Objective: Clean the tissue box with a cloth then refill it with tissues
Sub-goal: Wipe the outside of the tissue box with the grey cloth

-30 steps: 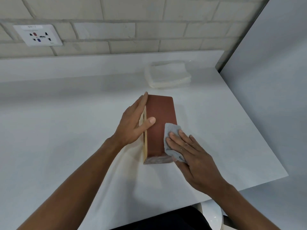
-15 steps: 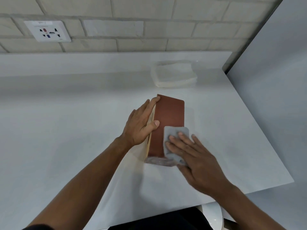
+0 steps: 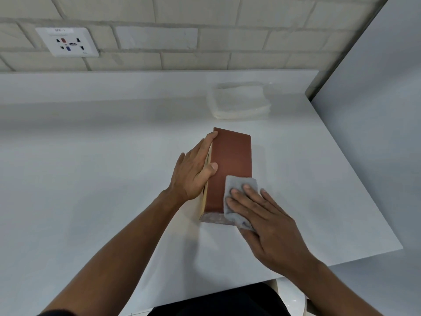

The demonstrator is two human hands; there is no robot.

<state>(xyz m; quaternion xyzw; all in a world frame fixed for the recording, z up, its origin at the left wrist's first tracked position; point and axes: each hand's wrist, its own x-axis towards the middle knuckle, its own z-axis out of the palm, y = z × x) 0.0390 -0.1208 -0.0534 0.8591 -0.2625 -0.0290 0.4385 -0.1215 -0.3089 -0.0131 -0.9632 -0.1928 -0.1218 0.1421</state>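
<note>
Brown tissue box: lying lengthwise on the white surface.
Change: grey cloth has crept toward the box's right edge; wiping under way, refill unstarted.
Left hand: fingers straight along the box's left side, thumb on top.
Right hand: flat, pressing the cloth.
Room: tissue stack beyond the box; brick wall, socket.

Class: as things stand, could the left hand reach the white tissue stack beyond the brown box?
Probably yes: only bare white countertop lies between the left hand and the stack of folded white tissues.
</note>
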